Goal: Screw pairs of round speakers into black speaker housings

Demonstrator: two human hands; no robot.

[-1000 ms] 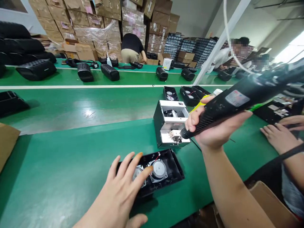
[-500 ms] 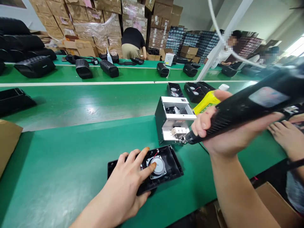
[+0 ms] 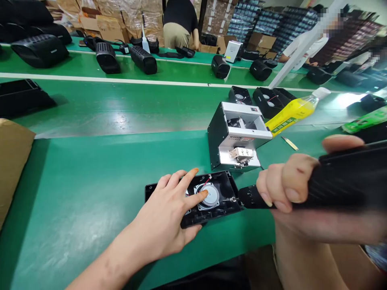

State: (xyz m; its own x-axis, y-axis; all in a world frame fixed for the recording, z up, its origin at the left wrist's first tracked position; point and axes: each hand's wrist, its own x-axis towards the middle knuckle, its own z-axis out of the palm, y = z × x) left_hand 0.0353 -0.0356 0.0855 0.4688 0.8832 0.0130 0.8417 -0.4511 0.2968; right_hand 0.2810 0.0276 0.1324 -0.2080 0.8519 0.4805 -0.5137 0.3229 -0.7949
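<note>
My left hand (image 3: pixel 169 207) grips a black speaker housing (image 3: pixel 225 189), thumb at its near side and fingers over the top. The housing lies open side up on the green mat. Inside it sits a round silver speaker driver (image 3: pixel 211 196) with a thin red wire; my index finger touches the driver, and my hand covers the left part. My right hand (image 3: pixel 290 189) is wrapped round a black electric screwdriver (image 3: pixel 338 177). Its tip points left, at the housing's right end, with a small shiny metal piece there. Whether the tip touches the housing I cannot tell.
Behind the housing stands a silver-and-black screw feeder (image 3: pixel 242 137). A yellow-labelled bottle (image 3: pixel 294 112) leans beside it, near more open housings (image 3: pixel 267 100). A cardboard box (image 3: pixel 13 161) is at the left. Finished-looking black speakers (image 3: pixel 143 59) line the far belt, where a person (image 3: pixel 179 24) bends over.
My right hand has brought the screwdriver from the screw feeder down to the housing's right end. My left hand keeps its hold on the housing. The camera view has tilted down.
</note>
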